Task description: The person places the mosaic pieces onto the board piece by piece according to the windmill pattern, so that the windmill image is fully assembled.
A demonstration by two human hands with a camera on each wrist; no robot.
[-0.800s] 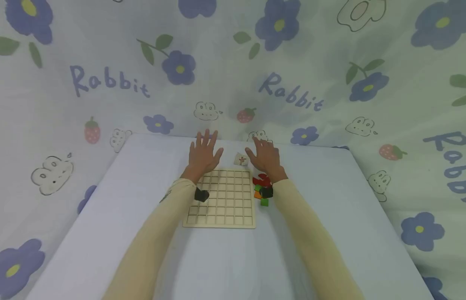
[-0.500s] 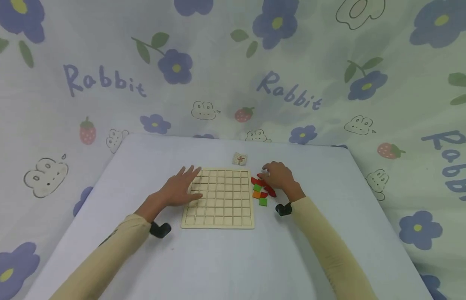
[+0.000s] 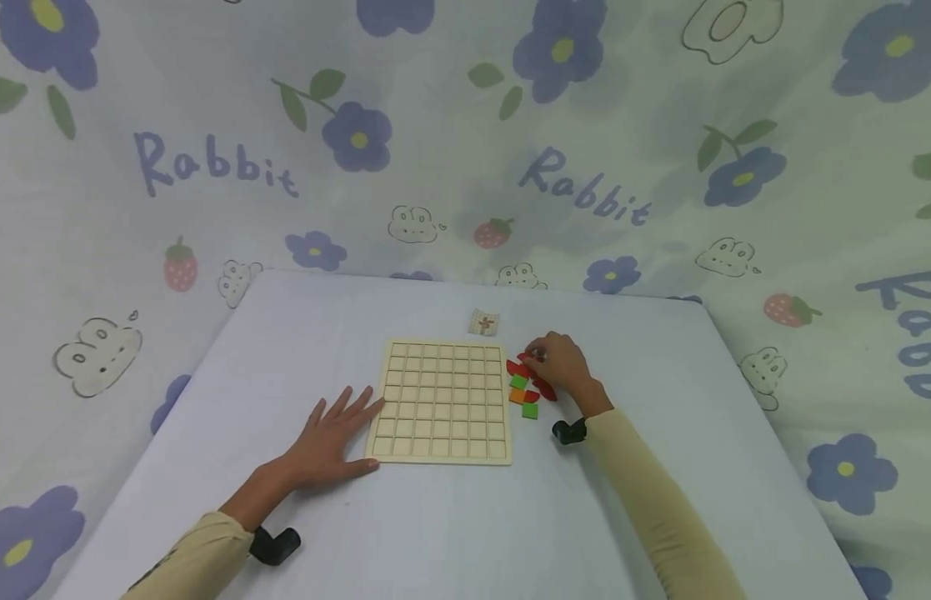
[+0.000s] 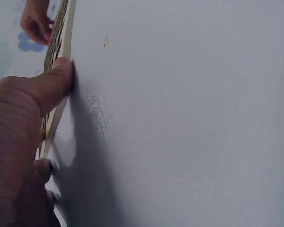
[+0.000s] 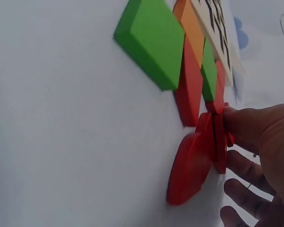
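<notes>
My left hand lies with fingers spread at the near left corner of a pale wooden grid board. Its thumb touches the board's edge in the left wrist view. To the right of the board, my right hand reaches down over a small pile of red wooden pieces, fingers curled. In the right wrist view its thumb and fingers pinch a red piece at the pile's far side. Green squares and an orange square lie beside the red pieces.
A small printed paper card lies behind the board on the white table. Beyond the table's back edge hangs a white curtain printed with flowers and rabbits. A black wrist camera sits on the right wrist.
Both hands were stretched out above the far side of the board. The left has drawn back to the board's near left corner; the right has come down to the red pieces and curled its fingers.
</notes>
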